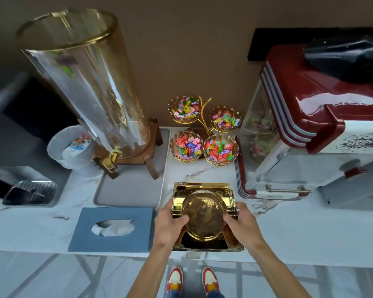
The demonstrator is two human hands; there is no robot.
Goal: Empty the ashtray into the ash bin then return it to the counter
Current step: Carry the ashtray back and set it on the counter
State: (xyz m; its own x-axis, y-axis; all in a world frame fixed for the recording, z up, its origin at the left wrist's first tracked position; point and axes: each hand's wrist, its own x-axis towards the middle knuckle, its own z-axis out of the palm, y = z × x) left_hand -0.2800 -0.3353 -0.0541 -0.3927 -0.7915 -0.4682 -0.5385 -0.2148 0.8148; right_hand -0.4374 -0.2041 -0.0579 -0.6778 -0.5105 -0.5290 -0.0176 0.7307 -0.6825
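Gripping the square gold glass ashtray (pixel 205 214) at its sides, the left hand (pixel 170 226) and right hand (pixel 241 227) are curling around it on the white marble table (pixel 289 229).

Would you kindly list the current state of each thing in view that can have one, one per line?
Ashtray: on the counter edge, gripped by both hands.
Left hand: closed on the ashtray's left side.
Right hand: closed on its right side.
Drink dispenser: upright, lid off, seemingly empty.
Candy bowls: filled with wrapped sweets.
Tissue box: tissue sticking out.
Popcorn machine: door shut.
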